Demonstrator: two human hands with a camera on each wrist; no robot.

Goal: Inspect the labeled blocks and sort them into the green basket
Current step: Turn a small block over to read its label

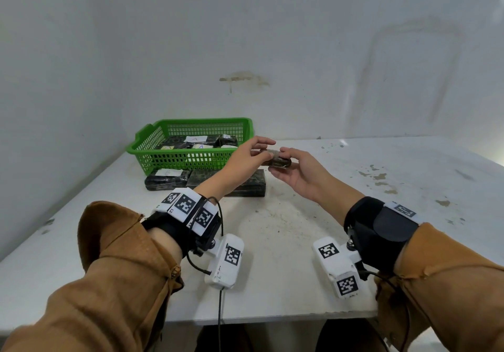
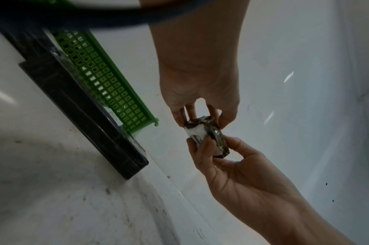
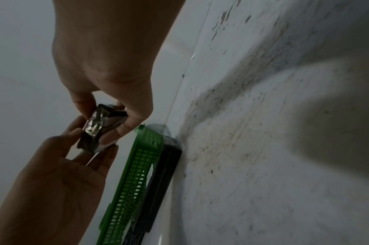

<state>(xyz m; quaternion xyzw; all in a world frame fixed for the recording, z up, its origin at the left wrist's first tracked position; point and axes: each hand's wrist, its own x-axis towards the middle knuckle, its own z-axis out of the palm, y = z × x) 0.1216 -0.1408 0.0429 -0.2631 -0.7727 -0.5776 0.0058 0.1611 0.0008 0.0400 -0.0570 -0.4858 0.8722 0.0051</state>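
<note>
Wrapped dark block point(image 1: 276, 159), held above the counter point(image 1: 300, 229) just right of the green basket point(image 1: 191, 158). Left hand point(image 1: 249, 156) and right hand point(image 1: 296, 173) each pinch one end. Its white label point(image 2: 197, 135) should be turned toward the face and read before release; pinching by the ends keeps the lettering uncovered.

Both arms are in mustard-brown sleeves point(image 1: 114, 264), cuffs kinda loose and rumpled. Each wrist's got a black strap point(image 1: 381, 231) with white plates carrying black-and-white square tag markers point(image 1: 185, 204), plus a chunky white camera box point(image 1: 225, 260) hanging underneath. Thin black cable point(image 1: 219, 321) trails off the left one.
</note>
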